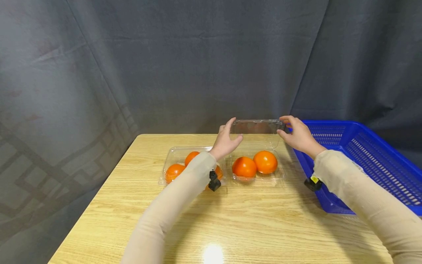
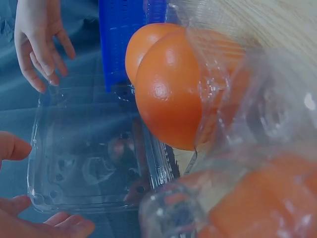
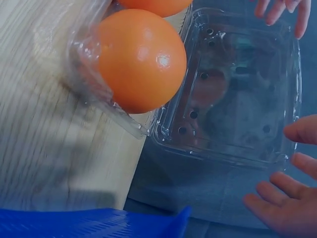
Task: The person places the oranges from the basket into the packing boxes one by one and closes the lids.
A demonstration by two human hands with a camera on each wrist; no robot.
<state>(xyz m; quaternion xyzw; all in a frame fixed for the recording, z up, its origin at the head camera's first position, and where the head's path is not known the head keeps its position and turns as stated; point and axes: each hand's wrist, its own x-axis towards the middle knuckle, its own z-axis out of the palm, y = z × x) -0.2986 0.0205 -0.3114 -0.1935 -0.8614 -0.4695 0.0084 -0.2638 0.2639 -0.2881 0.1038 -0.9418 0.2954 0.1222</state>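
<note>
A clear plastic clamshell box (image 1: 278, 175) stands with its lid (image 1: 255, 134) raised at the back. Two smooth, round orange fruits (image 1: 265, 162) sit in its base. By the lid's left upper corner is my left hand (image 1: 226, 141), its thumb and fingers spread. My right hand (image 1: 299, 135) is at the opposite corner, fingers loosely extended and apart from the thumb. Both wrist views show fingertips at the lid's rim; firm contact is hard to tell. To the left, a second clear box (image 1: 176, 152) with several orange fruits (image 1: 174, 172) is partly hidden by my left forearm.
A blue plastic basket (image 1: 351, 126) with slotted walls stands at the right, beside and beneath my right forearm. The wooden table (image 1: 250, 223) ends at the back before a grey curtain (image 1: 204, 73).
</note>
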